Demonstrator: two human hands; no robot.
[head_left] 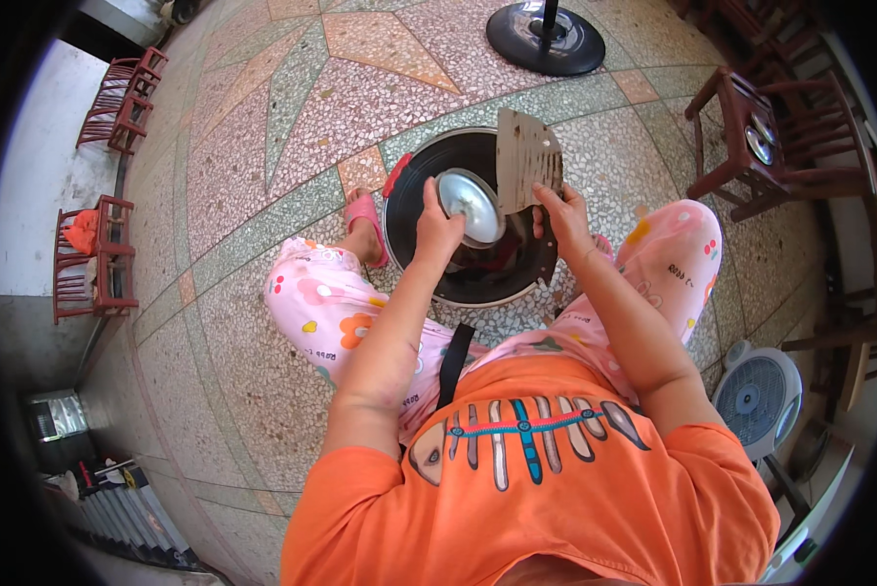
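Note:
My left hand point(442, 229) grips a shiny metal bowl point(470, 200), thumb along its near side and the other fingers hidden behind it. The bowl is tilted, and its far rim touches or overlaps a flat grey-brown board point(528, 161) marked with rows of dark streaks or slits. Fingers and thumb of my right hand point(565, 220) pinch that board by its lower right corner, holding it upright. Both things are above a wide black pan point(424, 156) with a red handle grip point(396, 176), standing on the floor between my feet. What lies in the pan is partly hidden.
A round black stand base point(546, 41) is on the patterned floor ahead. At the right stand a wooden chair point(741, 146) with shiny metal dishes and a grey fan point(759, 400). Wooden chairs point(96, 259) line the left wall, one bearing an orange cloth or bag point(81, 232).

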